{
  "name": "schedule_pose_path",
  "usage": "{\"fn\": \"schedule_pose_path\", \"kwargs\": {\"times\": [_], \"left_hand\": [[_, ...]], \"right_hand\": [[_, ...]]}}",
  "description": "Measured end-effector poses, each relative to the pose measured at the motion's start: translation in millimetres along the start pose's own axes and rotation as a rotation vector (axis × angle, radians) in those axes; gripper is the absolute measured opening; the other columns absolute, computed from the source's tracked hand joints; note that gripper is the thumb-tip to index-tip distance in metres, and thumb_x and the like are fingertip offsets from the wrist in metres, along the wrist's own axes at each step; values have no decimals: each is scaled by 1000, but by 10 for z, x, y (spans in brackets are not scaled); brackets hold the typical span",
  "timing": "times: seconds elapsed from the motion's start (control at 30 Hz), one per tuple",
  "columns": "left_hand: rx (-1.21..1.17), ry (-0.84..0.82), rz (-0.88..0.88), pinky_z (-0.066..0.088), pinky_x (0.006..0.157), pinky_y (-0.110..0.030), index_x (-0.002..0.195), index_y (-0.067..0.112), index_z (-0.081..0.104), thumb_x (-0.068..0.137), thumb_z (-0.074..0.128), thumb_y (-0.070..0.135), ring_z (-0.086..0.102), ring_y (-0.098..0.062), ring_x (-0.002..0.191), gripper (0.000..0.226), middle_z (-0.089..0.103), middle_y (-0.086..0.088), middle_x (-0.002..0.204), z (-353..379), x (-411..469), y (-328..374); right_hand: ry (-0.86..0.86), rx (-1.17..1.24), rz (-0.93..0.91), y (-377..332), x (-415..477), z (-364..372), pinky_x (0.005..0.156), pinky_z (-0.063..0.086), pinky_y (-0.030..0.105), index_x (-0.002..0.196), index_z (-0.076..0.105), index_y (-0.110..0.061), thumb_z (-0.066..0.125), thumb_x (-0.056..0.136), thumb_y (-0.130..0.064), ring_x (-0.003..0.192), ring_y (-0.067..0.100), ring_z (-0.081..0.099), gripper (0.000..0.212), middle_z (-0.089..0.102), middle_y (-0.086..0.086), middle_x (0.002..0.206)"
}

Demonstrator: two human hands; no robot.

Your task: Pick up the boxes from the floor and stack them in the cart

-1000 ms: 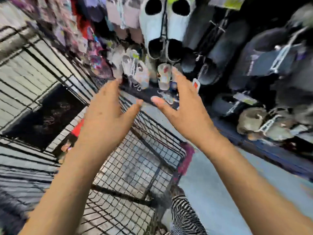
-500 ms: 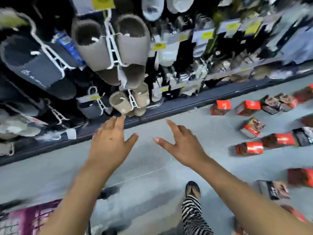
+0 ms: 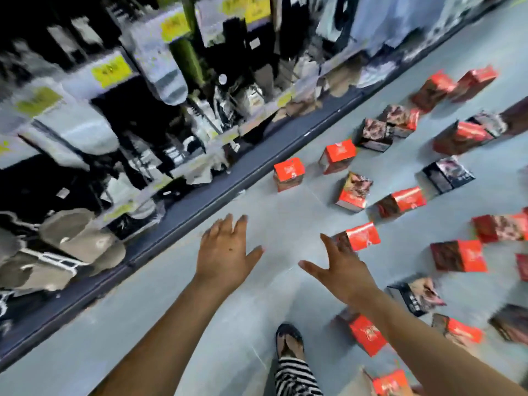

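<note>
Hovering splay-fingered, left hand (image 3: 225, 252) and right hand (image 3: 343, 271) overlook scattered boxes (image 3: 288, 174).

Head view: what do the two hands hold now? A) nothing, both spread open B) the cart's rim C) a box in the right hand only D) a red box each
A: left hand and right hand show straight, spread fingers gripping nothing; the red boxes lie on the floor.
</note>
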State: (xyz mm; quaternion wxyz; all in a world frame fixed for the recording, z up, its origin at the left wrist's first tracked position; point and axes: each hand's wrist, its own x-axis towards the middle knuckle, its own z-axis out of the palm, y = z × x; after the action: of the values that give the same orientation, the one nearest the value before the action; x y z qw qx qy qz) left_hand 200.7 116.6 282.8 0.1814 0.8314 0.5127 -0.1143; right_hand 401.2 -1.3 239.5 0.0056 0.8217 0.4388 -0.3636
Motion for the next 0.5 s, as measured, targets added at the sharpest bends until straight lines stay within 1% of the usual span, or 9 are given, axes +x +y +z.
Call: {"fn": "schedule_pose_path", "kwargs": {"times": [0.1,0.2,0.27,0.33,0.5], "left_hand": [[23,-29,33,16,116,-36,151,20,19,90,42,61,19,-28,144,77,21,-13,157,202,382,209],[43,-73,55,14,116,-37,150,20,19,89,44,62,18,-30,144,79,21,-14,156,336,719,339],[67,-79,79,14,116,-38,150,19,19,89,45,62,17,-31,144,79,20,-15,156,427,946,397],[84,-79,91,16,115,-39,150,19,20,88,47,62,17,-32,144,80,20,-16,156,501,1128,426],[144,-96,148,17,114,-42,149,18,20,87,49,62,15,-33,144,81,20,-17,155,975,1837,528]], "right_hand": [[-9,50,71,335,275,-58,104,39,45,150,19,-28,47,79,-76,133,32,39,90,39,7,147],[-3,89,153,613,470,-91,99,41,45,145,25,-29,53,77,-74,123,37,46,86,45,9,140],[-22,105,208,778,596,-89,98,41,44,146,21,-31,54,77,-74,121,38,48,88,49,13,135],[-50,94,237,889,705,-79,99,40,43,149,17,-31,54,78,-73,122,37,46,89,48,14,136],[15,105,329,1294,1246,62,97,42,42,148,25,-25,57,81,-66,120,36,48,85,51,15,133]]}}
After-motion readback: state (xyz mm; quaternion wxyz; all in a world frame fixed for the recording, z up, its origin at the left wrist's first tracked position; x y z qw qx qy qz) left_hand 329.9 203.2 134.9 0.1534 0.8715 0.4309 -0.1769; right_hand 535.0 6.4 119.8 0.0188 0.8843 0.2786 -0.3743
